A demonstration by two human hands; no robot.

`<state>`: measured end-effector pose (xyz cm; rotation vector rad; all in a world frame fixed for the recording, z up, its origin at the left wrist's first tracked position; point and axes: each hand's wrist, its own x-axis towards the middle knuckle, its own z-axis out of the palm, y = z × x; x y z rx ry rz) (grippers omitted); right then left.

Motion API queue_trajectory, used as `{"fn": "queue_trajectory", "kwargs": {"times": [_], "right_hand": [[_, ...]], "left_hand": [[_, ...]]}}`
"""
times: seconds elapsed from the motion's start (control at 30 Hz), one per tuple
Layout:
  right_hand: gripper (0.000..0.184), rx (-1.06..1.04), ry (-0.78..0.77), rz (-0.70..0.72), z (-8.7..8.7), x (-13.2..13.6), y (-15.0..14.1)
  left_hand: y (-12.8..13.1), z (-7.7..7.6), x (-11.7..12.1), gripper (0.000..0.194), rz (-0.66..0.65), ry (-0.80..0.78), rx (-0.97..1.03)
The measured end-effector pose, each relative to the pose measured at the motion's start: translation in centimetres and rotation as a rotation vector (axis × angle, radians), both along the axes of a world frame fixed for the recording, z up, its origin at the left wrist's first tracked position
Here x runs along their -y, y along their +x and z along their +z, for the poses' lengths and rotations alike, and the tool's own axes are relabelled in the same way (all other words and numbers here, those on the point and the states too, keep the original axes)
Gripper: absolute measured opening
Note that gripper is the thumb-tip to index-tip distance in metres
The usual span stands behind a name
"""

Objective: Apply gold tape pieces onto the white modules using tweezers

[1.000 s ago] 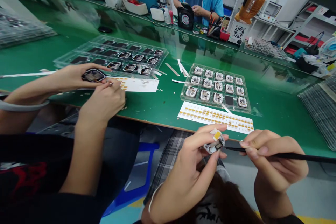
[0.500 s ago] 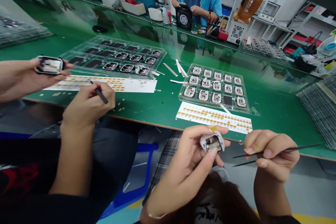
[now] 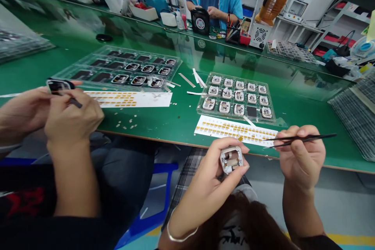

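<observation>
The white case (image 3: 231, 160) sits in the left hand (image 3: 212, 177), pinched between thumb and curled fingers, its open inside facing the wearer; it is roughly square with rounded corners, so no long axis stands out. An amber tab (image 3: 240, 139) shows just beyond its far edge, though whether it is attached I cannot tell. To the left hand's right, well apart from the case, the right hand (image 3: 303, 156) pinches black tweezers (image 3: 319, 136) lengthwise across its fingers, tips parted slightly and pointing left. Those tips lie over the right end of the sticker sheet (image 3: 216, 127), whose long axis runs left to right beyond both hands; the right hand is the nearer to that end, and contact is unclear. Beyond the sheet, ahead of the left hand, stands a clear tray (image 3: 252, 112) of similar cases. Far to the left hand's left, a neighbour's hand (image 3: 73, 117) works at a dark case (image 3: 55, 85).
</observation>
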<state>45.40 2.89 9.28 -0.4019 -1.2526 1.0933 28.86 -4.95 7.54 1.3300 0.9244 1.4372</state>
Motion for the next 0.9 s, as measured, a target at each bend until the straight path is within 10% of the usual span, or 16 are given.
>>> {"fn": "queue_trajectory", "kwargs": {"times": [0.3, 0.9], "right_hand": [[0.015, -0.023, -0.454, 0.213, 0.3, 0.4, -1.1], [0.016, -0.077, -0.461, 0.245, 0.3, 0.7, -1.0]], "left_hand": [[-0.1, 0.2, -0.2, 0.03, -0.037, 0.172, -0.114], [0.3, 0.0, -0.2, 0.026, -0.066, 0.101, -0.141]]}}
